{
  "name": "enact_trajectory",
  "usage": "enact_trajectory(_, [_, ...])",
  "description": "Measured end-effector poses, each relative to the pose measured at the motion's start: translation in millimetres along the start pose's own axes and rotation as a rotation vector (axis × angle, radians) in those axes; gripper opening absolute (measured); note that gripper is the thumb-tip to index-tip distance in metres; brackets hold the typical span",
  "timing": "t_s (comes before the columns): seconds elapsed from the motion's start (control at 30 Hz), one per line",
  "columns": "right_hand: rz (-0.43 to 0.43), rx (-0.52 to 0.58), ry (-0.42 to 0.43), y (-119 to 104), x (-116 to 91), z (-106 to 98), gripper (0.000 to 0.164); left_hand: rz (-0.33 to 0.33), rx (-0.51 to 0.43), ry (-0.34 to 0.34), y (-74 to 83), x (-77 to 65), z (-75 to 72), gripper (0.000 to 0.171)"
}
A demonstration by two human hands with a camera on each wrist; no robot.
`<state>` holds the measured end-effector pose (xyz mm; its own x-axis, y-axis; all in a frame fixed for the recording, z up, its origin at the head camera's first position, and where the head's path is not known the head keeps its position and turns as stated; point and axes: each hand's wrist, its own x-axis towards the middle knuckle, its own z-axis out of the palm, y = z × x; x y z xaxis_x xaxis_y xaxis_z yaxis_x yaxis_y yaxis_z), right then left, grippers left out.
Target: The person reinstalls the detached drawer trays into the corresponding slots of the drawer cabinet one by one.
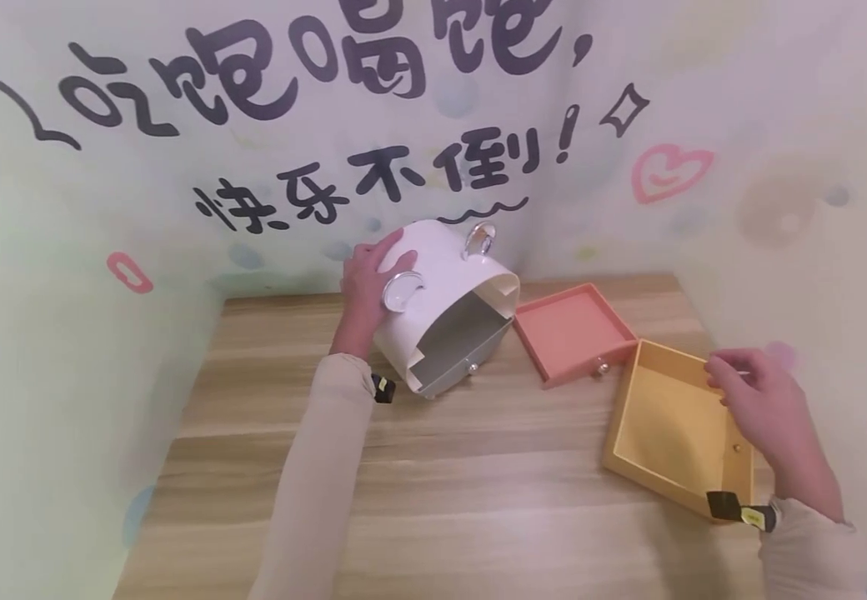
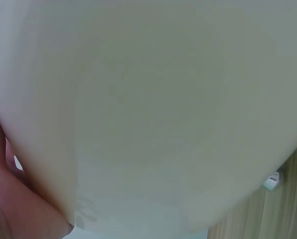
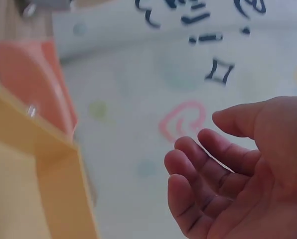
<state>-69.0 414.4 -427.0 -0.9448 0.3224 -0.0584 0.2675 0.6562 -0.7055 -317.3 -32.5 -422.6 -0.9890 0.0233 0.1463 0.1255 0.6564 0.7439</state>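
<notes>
A white storage box [image 1: 441, 258] with rounded sides and two clear ear-shaped pieces stands tilted at the back of the table. My left hand [image 1: 364, 283] grips it from its far left side, the thumb lying near the ears; in the left wrist view the box's white wall [image 2: 138, 109] hides most of that hand. In the box's open front sits a grey drawer [image 1: 452, 367] with a round knob. My right hand [image 1: 767, 404], fingers loosely bent and holding nothing, hovers over the right edge of a yellow drawer [image 1: 617, 442]. The same palm [image 3: 248, 199] shows bare in the right wrist view.
Between the white box and the yellow drawer lies a shallow pink drawer [image 1: 568, 329] with a clear knob. The wooden table [image 1: 463, 517] meets a wall [image 1: 598, 217] with painted writing at the back, and pale walls close in on both sides.
</notes>
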Motion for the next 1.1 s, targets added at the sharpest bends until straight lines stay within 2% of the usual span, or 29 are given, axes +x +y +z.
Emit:
enact_trajectory(0.23, [0.217, -0.077, 0.021, 64, -9, -11, 0.067, -0.024, 0.027, 0.020, 1.4, -3.9, -3.7, 0.058])
enact_trajectory(0.33, [0.243, -0.084, -0.016, 91, -12, -14, 0.067, -0.034, 0.026, 0.019, 4.1, -4.9, 1.4, 0.058])
enact_trajectory(0.6, [0.266, 0.043, -0.140, 144, -16, 9, 0.064, -0.037, 0.003, 0.079, 3.8, -7.8, 5.9, 0.056])
enact_trajectory(0.83, [0.278, 0.092, -0.180, 169, -19, 21, 0.072, -0.070, 0.003, 0.104, 5.7, -13.1, 4.5, 0.056])
enact_trajectory(1.0, [0.290, 0.061, -0.173, 177, -24, 25, 0.077, -0.099, 0.015, 0.135, 9.8, -16.2, 5.0, 0.055])
enact_trajectory(1.1, [0.309, 0.084, -0.151, 179, -27, 29, 0.078, -0.114, 0.012, 0.155, 10.8, -18.0, 6.3, 0.055])
